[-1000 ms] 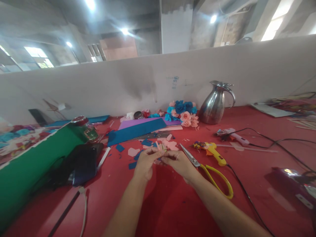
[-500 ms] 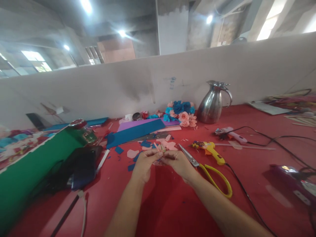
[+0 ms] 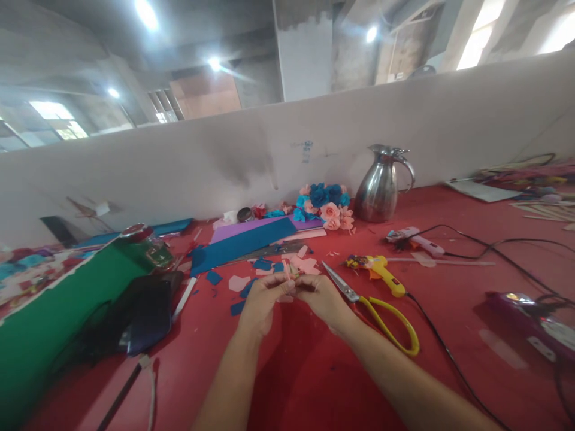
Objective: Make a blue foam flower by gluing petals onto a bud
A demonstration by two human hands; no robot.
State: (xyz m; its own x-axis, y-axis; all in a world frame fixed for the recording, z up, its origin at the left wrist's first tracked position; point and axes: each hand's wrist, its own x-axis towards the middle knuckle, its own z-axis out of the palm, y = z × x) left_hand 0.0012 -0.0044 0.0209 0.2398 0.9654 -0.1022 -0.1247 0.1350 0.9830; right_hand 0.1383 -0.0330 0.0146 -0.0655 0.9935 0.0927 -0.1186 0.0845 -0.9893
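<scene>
My left hand (image 3: 264, 299) and my right hand (image 3: 322, 297) meet over the red table, fingertips pinched together. Between them is a small pink paper piece (image 3: 288, 271), mostly hidden by the fingers, with a hint of green beside it. Just beyond the hands lie pink paper cutouts (image 3: 305, 265) and blue paper scraps (image 3: 263, 264). Close to my right hand rest scissors (image 3: 348, 287) with yellow handles, their blades pointing away from me. A yellow glue gun (image 3: 381, 274) lies to the right of the scissors.
Paper flowers (image 3: 330, 211) and a metal jug (image 3: 378, 188) stand near the low white wall. Blue paper (image 3: 242, 244) lies in front. Right are a pink glue gun (image 3: 420, 241), cords and a purple device (image 3: 512, 317). Left are a green board (image 3: 85, 299), jar (image 3: 155, 248) and black pouch (image 3: 148, 311).
The whole view has shifted slightly, so things on the table appear a little further left. Both hands stay pinched together at nearly the same spot.
</scene>
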